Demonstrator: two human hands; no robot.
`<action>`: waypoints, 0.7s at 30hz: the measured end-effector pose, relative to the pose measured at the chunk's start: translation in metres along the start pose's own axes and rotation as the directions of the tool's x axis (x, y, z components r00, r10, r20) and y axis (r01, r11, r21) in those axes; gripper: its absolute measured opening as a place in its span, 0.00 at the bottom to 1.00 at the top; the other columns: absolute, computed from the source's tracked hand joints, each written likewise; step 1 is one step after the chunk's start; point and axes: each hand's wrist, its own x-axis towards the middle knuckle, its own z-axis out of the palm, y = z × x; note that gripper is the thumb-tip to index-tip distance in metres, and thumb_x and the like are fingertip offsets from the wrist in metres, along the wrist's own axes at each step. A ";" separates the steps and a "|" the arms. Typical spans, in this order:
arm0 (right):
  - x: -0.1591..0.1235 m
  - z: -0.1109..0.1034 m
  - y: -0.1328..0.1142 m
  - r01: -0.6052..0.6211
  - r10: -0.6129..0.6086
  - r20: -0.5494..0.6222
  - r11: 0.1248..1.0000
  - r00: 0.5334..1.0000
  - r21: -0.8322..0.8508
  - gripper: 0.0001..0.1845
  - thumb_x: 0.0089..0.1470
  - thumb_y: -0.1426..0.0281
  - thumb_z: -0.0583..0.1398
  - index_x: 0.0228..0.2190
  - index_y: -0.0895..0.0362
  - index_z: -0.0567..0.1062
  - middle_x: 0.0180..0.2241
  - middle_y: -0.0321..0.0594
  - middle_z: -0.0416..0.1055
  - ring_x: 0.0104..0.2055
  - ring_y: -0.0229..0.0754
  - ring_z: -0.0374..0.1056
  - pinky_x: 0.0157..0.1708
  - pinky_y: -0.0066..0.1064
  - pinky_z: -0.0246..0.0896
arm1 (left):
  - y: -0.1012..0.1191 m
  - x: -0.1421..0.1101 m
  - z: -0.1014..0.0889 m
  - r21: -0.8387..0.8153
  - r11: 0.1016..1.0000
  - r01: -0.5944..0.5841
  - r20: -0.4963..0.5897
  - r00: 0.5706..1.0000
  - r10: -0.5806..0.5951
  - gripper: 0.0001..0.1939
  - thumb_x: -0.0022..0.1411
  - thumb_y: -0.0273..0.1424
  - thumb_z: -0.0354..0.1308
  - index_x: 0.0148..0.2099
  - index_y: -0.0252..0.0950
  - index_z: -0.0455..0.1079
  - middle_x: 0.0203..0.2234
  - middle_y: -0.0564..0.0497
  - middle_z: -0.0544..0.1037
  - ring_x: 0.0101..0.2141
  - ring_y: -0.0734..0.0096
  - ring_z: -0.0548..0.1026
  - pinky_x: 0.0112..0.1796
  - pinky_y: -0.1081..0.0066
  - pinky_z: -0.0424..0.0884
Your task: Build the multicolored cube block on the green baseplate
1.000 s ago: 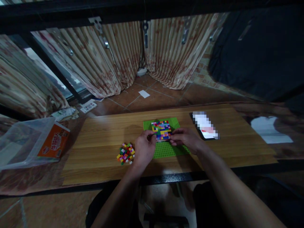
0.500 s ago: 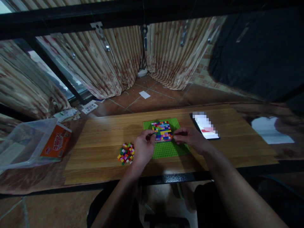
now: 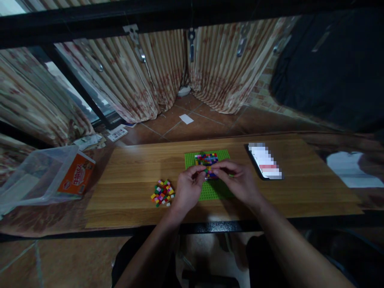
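A green studded baseplate [image 3: 214, 192] lies on the wooden table. On it sits a mosaic of small coloured building bricks [image 3: 206, 159], its near part covered by my fingers. My left hand [image 3: 189, 188] is closed in a pinch at the mosaic's near left, with a bit of green at its fingertips that looks like a small building brick. From the right, my right hand [image 3: 237, 180] meets it, thumb and forefinger pinched over the mosaic; what they hold is too small to make out. The fingertips of both hands nearly touch. Left of my left hand lies a pile of loose bricks [image 3: 163, 193].
A phone [image 3: 265, 162] with a lit screen rests on the table [image 3: 312, 184], right of the baseplate. At the far left stands a clear plastic box [image 3: 39, 172] with an orange label. White paper [image 3: 349, 168] lies beyond the table's right end.
My right hand has moved left from the mosaic's right side to meet my left hand over its near part. The whole view has shifted slightly.
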 end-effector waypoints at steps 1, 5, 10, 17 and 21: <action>-0.001 0.002 -0.001 0.042 -0.041 0.015 0.998 0.999 -0.047 0.08 0.54 0.63 0.63 0.34 0.52 0.80 0.35 0.38 0.77 0.39 0.42 0.72 0.41 0.34 0.66 | 0.001 0.000 0.000 -0.025 1.000 0.008 0.007 1.000 -0.008 0.12 0.59 0.29 0.58 0.44 0.35 0.77 0.32 0.50 0.81 0.29 0.73 0.76 0.33 0.74 0.73; -0.003 0.006 -0.001 0.131 -0.127 0.034 0.981 0.991 -0.146 0.07 0.56 0.64 0.62 0.36 0.51 0.80 0.35 0.38 0.76 0.39 0.41 0.72 0.40 0.34 0.65 | 0.005 -0.001 0.003 -0.134 0.990 0.039 0.031 0.999 -0.036 0.11 0.58 0.29 0.59 0.43 0.34 0.77 0.33 0.50 0.81 0.27 0.76 0.75 0.31 0.75 0.74; -0.003 0.009 0.002 0.150 -0.151 0.009 0.975 0.989 -0.165 0.07 0.57 0.64 0.61 0.35 0.51 0.79 0.35 0.39 0.76 0.39 0.42 0.72 0.41 0.34 0.65 | 0.007 0.000 0.005 -0.212 0.976 0.053 0.045 0.998 -0.044 0.09 0.56 0.30 0.61 0.39 0.33 0.76 0.32 0.50 0.80 0.26 0.76 0.74 0.28 0.76 0.73; -0.003 0.008 -0.001 0.137 -0.135 0.024 0.977 0.991 -0.162 0.08 0.58 0.63 0.61 0.33 0.51 0.79 0.34 0.39 0.76 0.39 0.43 0.72 0.40 0.34 0.65 | 0.011 -0.001 0.004 -0.191 0.980 0.050 0.049 0.998 -0.041 0.08 0.56 0.31 0.62 0.38 0.33 0.76 0.30 0.51 0.79 0.26 0.77 0.73 0.28 0.76 0.73; -0.003 0.007 0.001 0.129 -0.127 0.020 0.979 0.992 -0.161 0.09 0.57 0.61 0.61 0.32 0.51 0.79 0.34 0.39 0.76 0.39 0.43 0.72 0.39 0.33 0.65 | 0.012 -0.002 0.003 -0.195 0.980 0.036 0.049 0.998 -0.027 0.06 0.55 0.30 0.61 0.36 0.33 0.75 0.28 0.52 0.78 0.26 0.77 0.73 0.28 0.77 0.72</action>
